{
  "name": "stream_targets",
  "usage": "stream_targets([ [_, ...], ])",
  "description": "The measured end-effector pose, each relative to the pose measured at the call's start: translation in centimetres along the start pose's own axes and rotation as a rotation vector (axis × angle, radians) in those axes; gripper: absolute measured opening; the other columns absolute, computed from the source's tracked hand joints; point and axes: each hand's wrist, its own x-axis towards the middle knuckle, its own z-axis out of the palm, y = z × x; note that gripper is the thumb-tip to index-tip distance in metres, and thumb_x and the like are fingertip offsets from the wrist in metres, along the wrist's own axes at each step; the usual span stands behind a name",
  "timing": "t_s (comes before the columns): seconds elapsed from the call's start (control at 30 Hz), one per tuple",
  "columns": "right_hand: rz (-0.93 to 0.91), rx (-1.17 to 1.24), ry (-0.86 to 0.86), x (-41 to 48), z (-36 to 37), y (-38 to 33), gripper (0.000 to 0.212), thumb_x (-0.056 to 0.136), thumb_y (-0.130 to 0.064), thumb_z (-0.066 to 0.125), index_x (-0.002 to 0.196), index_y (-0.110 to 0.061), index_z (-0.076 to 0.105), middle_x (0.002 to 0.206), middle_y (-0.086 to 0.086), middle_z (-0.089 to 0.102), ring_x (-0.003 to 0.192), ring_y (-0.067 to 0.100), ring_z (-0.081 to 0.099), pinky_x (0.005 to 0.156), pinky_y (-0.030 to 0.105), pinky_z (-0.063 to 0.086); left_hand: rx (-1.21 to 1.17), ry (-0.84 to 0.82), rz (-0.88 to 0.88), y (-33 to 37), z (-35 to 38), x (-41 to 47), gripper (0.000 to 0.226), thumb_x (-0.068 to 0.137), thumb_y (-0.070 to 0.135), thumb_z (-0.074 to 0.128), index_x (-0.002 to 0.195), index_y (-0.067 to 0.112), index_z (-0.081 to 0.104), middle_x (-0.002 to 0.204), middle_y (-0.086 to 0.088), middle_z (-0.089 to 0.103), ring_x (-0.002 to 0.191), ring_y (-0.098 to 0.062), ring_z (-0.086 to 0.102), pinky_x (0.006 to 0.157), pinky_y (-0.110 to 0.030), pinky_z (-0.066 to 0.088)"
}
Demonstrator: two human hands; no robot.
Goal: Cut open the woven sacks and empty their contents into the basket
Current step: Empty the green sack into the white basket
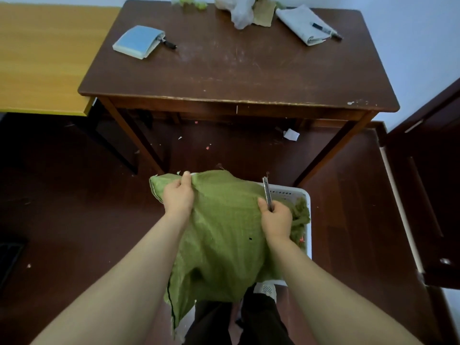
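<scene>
Centrally, low in the frame, a limp, creased green woven sack (pixel 224 232) drapes over the white plastic basket (pixel 305 195), with a frayed edge hanging toward the bottom. Both forearms reach in from the lower corners. The left hand (pixel 178 196) bunches the sack's upper left corner in curled fingers. The right hand (pixel 276 219) grips a utility knife (pixel 266 192) pointing up-frame, thumb against the cloth. Frayed green material (pixel 301 212) with red bits lies in the basket's right side.

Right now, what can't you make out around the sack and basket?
Head view only.
Inside the basket: the sack covers most of it.
Blade of the cutter: too small, base inside the right hand.
Sack's opening: lost in folds by the left hand.
Far end of the table: items cut by the frame.
</scene>
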Motion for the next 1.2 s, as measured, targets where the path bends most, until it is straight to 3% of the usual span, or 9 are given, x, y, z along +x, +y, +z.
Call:
stream_targets([
  [0.13,0.133,-0.033,-0.165,0.1,1.1,1.7,0.028,0.092,-0.032,0.059,0.08,-0.008,0.064,0.082,0.011,0.067,0.08,0.026,0.063,0.08,0.042,0.053,0.215,0.038,-0.071,-1.9,-0.1,0.5,0.052,0.103,0.038,0.028,0.11,-0.001,0.061,0.108,-0.018,0.06,0.11,-0.037,0.053,0.091,-0.038,0.04],
  [0.2,0.188,0.0,-0.215,0.2,1.8,2.4,0.023,0.088,-0.031,0.065,0.08,-0.009,0.066,0.086,0.012,0.069,0.083,0.027,0.065,0.082,0.044,0.053,0.264,0.011,-0.088,-3.1,0.1,0.8,0.057,0.1,0.048,0.031,0.108,0.0,0.062,0.106,-0.017,0.06,0.101,-0.035,0.055,0.089,-0.039,0.042],
  [0.33,0.314,0.191,-0.208,0.9,1.9,3.5,0.022,0.08,-0.031,0.075,0.079,-0.012,0.064,0.075,0.0,0.064,0.069,0.012,0.057,0.06,0.024,0.041,0.318,-0.023,-0.157,-6.1,0.0,2.2,0.041,0.081,0.042,0.07,0.093,0.005,0.06,0.093,-0.011,0.061,0.089,-0.031,0.06,0.084,-0.043,0.052],
  [0.47,0.502,0.244,-0.188,3.3,2.1,4.5,0.033,0.08,-0.044,0.071,0.085,-0.011,0.066,0.064,-0.001,0.053,0.045,0.009,0.038,0.042,0.021,0.03,0.39,0.007,-0.154,-8.5,0.1,3.5,0.002,0.082,0.004,0.054,0.081,0.003,0.056,0.081,-0.013,0.057,0.086,-0.037,0.059,0.078,-0.043,0.051],
  [0.77,0.784,0.766,-0.345,8.2,4.7,7.8,0.036,0.103,-0.037,0.033,0.09,-0.014,0.057,0.058,-0.001,0.039,0.038,0.009,0.029,0.039,0.02,0.024,0.178,0.004,-0.274,-11.2,2.5,5.2,0.031,0.088,0.016,0.051,0.117,0.006,0.05,0.106,-0.009,0.05,0.093,-0.029,0.048,0.088,-0.037,0.044],
  [0.87,0.756,0.605,-0.281,10.3,5.8,9.2,0.033,0.104,-0.032,0.032,0.086,-0.013,0.053,0.055,-0.003,0.034,0.035,0.007,0.025,0.036,0.018,0.02,0.115,-0.005,-0.304,-12.1,4.2,6.9,0.055,0.08,0.05,0.065,0.114,0.01,0.05,0.11,-0.002,0.05,0.099,-0.027,0.052,0.095,-0.041,0.046],
  [0.97,0.642,0.175,-0.152,12.0,6.8,10.6,0.025,0.099,-0.032,0.048,0.107,-0.009,0.057,0.07,0.004,0.052,0.045,0.012,0.04,0.039,0.023,0.035,0.276,0.043,-0.222,-13.6,5.1,8.5,0.072,0.072,0.05,0.076,0.124,0.006,0.051,0.114,-0.005,0.06,0.103,-0.027,0.058,0.08,-0.031,0.043],
  [1.1,0.344,-0.247,-0.121,13.9,7.8,12.5,0.08,0.084,-0.03,0.071,0.149,-0.021,0.025,0.136,0.01,0.052,0.112,0.03,0.057,0.095,0.042,0.048,0.375,0.079,-0.145,-14.7,5.0,9.7,0.045,0.084,0.023,0.064,0.126,0.016,0.05,0.096,-0.001,0.059,0.092,-0.026,0.058,0.073,-0.03,0.042],
  [1.2,0.186,-0.407,-0.289,15.0,9.4,12.5,0.08,0.088,-0.02,0.064,0.151,-0.035,0.018,0.139,0.007,0.051,0.111,0.029,0.057,0.088,0.035,0.048,0.391,0.046,-0.127,-15.1,5.2,9.8,0.028,0.083,0.021,0.061,0.11,0.023,0.062,0.076,0.006,0.06,0.079,-0.023,0.059,0.077,-0.034,0.051],
])
